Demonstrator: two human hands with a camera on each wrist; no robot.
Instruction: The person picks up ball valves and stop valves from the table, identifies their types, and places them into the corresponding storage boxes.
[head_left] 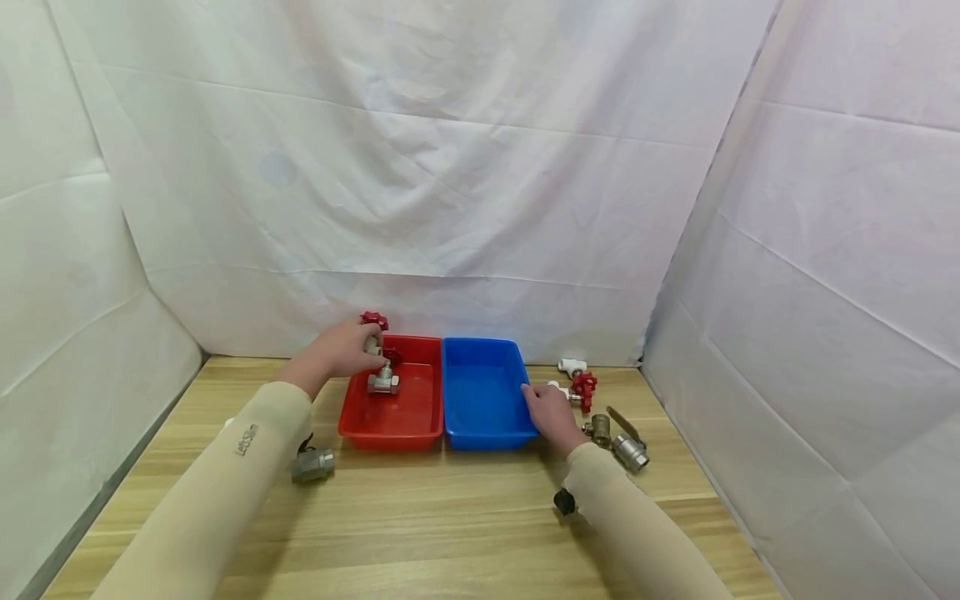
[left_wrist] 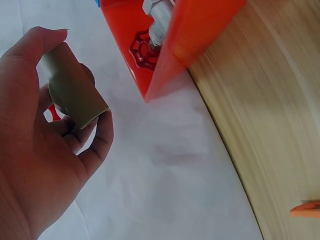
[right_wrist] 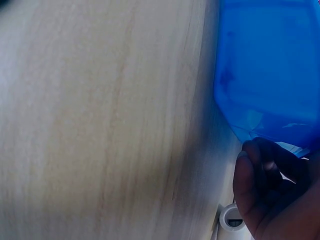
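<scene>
My left hand (head_left: 345, 348) is raised over the back left of the red tray (head_left: 392, 440). It grips a beige stop valve (left_wrist: 76, 87) between thumb and fingers, and the valve's red handwheel (head_left: 374, 320) sticks up beyond the hand. Inside that tray lies a silver gate valve (head_left: 383, 382) with a dark red handwheel (left_wrist: 145, 50). At the right side of the blue tray (head_left: 491, 442), my right hand (head_left: 553, 414) pinches the rim with curled fingers. The blue tray holds nothing visible.
Right of the blue tray lie white valves with red handwheels (head_left: 583, 388), a brass valve (head_left: 601, 429) and a silver ball valve (head_left: 630, 451). A grey ball valve (head_left: 312, 465) sits front left. A black knob (head_left: 564, 502) shows by the right sleeve. White sheets (head_left: 480, 208) enclose the table.
</scene>
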